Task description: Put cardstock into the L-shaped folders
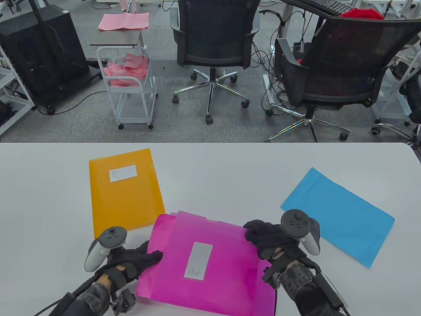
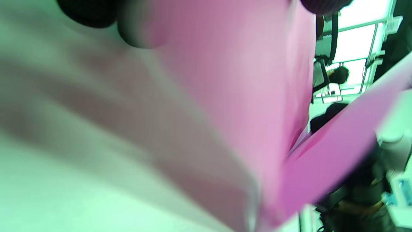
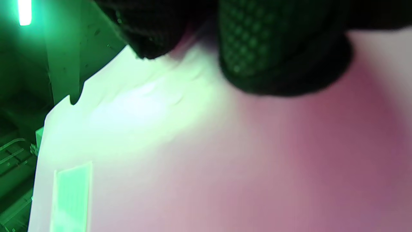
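Centrally, the magenta folder (image 1: 210,260) lies at the table's (image 1: 230,171) near edge, pink cardstock (image 1: 194,218) protruding beyond its far edge. Left hand (image 1: 131,260) pinches its left edge; right hand (image 1: 273,240) grips its right corner. Insertion appears nearly complete; the next move calls for seating the sheet. Label (image 1: 198,261) writing illegible. Orange folder (image 1: 125,192) and blue cardstock (image 1: 338,215) lie apart.

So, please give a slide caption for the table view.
Both hands hold the magenta folder; orange folder and blue cardstock lie beside.
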`<action>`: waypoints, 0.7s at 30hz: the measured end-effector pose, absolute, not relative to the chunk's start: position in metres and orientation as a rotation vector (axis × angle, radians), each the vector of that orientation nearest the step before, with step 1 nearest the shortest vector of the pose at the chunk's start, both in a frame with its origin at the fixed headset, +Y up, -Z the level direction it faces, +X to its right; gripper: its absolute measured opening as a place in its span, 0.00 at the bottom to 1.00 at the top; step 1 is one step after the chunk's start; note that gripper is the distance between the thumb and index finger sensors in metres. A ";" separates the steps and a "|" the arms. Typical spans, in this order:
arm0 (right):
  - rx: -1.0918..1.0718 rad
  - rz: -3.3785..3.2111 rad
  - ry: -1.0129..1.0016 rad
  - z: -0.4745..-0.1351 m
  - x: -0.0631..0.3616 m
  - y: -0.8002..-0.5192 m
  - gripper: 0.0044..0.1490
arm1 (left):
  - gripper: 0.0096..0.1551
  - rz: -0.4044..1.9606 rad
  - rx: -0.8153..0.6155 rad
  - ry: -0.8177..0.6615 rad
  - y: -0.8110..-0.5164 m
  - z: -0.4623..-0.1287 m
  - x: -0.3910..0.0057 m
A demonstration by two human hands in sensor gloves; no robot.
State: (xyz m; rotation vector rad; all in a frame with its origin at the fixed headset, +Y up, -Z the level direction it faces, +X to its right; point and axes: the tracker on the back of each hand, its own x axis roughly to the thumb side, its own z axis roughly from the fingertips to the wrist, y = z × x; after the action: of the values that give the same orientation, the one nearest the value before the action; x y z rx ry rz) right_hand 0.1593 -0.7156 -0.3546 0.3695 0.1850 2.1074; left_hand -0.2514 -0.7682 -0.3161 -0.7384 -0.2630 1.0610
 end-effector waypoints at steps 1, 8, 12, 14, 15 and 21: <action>0.377 2.113 0.182 -0.354 0.157 -0.716 0.26 | 0.55 1.054 -0.727 -0.279 -0.767 -0.314 -0.243; 0.352 2.169 0.180 -0.355 0.160 -0.720 0.26 | 0.42 1.286 -0.885 -0.329 -0.767 -0.312 -0.237; 0.334 2.186 0.164 -0.354 0.156 -0.720 0.26 | 0.23 1.269 -0.805 -0.274 -0.760 -0.315 -0.238; 0.350 2.199 0.182 -0.353 0.149 -0.717 0.26 | 0.21 1.025 -0.716 -0.314 -0.755 -0.316 -0.236; 0.344 2.224 0.168 -0.352 0.146 -0.716 0.26 | 0.21 1.009 -0.721 -0.310 -0.755 -0.316 -0.234; 0.307 2.259 0.195 -0.352 0.151 -0.721 0.26 | 0.30 1.155 -0.853 -0.372 -0.763 -0.314 -0.234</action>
State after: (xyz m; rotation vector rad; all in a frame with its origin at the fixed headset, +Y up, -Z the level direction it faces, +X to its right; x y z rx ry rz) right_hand 0.1507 -0.7211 -0.3524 0.3069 0.1946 2.2590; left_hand -0.2339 -0.7628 -0.3143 -0.8526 -0.3717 1.1551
